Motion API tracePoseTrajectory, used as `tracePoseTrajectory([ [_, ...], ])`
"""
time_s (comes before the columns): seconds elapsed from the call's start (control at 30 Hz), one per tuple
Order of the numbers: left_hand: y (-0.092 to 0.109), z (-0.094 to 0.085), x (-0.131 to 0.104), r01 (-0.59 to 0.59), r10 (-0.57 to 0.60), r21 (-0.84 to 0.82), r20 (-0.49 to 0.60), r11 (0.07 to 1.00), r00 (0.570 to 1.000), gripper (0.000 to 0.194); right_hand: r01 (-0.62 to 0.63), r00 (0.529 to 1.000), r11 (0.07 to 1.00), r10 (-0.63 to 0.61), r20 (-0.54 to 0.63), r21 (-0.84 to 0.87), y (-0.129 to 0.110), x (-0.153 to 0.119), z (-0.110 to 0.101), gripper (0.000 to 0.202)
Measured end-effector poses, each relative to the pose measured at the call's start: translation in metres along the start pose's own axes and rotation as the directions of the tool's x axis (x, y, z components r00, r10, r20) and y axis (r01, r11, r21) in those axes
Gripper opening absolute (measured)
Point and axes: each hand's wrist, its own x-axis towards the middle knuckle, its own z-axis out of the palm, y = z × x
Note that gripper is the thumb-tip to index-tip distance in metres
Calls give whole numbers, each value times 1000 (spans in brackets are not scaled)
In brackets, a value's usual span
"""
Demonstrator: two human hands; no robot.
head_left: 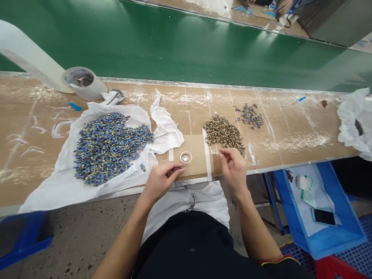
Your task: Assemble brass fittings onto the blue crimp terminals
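My left hand [163, 179] is closed in a pinch just below a small clear round dish [186, 157]; whatever is between its fingertips is too small to name. The dish, with something whitish in it, sits on a cardboard pad [195, 149]. At the near edge of a heap of small brass-coloured pieces [223, 131], my right hand [234, 168] has its thumb and forefinger together; what they hold, if anything, cannot be made out. Left of my hands, a large heap of small blue-and-yellow pieces [107, 147] lies on white sheeting [64, 186]. A smaller group of blue-and-brass pieces [251, 115] lies beyond the brass heap.
A tape roll [84, 83] and a blue scrap [74, 106] are at the left. Across the table runs a green belt [180, 46], with another person's hand [285, 7] beyond. Below right, a blue bin [318, 244] holds a phone [324, 216].
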Motion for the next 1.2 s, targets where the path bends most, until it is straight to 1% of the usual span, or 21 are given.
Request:
tracePoseTrajectory([
  [0.07,-1,0,1,1,-1,10,-1,1000,1000,16,-76,996,991,71,-46,-108,18,-5,-16,17],
  [0.13,-2,1,1,4,-4,17,-7,1000,1000,17,-130,991,975,123,-47,-179,32,-9,-25,20],
  [0.23,-2,1,0,5,-5,12,-11,1000,1000,17,-159,987,957,154,-41,-241,41,-11,-27,25],
  [0.33,-3,1,0,5,-5,11,-13,1000,1000,17,-155,988,944,154,-29,-291,39,-8,-20,26],
  [0.43,-2,1,-1,4,-3,11,-15,1000,1000,17,-155,984,929,175,31,-335,35,-2,-14,27],
  [0.53,-1,1,-1,-9,9,9,-13,1000,1000,17,-172,976,926,207,69,-337,35,2,-12,28],
  [0.73,-1,1,-1,-13,13,4,-24,1000,1000,14,-146,973,915,202,113,-376,31,5,-12,25],
  [0.87,-2,1,-1,-28,27,-9,-24,1000,999,13,-149,966,916,215,143,-373,33,6,-19,22],
  [0.93,-1,1,-2,-36,35,-21,-31,999,999,12,-159,960,934,223,171,-321,37,6,-25,22],
  [0.97,1,1,-2,-35,34,-27,-37,999,999,12,-181,953,947,236,190,-264,38,5,-28,21],
  [1.03,7,0,-5,-26,25,-34,-41,999,999,13,-281,926,956,292,241,-78,39,4,-33,20],
  [1.07,12,0,-6,-23,22,-32,-34,999,999,13,-349,905,937,327,272,35,37,3,-34,20],
  [1.13,24,-1,-8,-37,37,-15,-9,999,999,14,-461,868,856,380,319,234,29,0,-35,22],
  [1.2,38,0,-10,-74,74,5,13,997,997,12,-507,854,777,391,344,374,15,-3,-32,22],
])
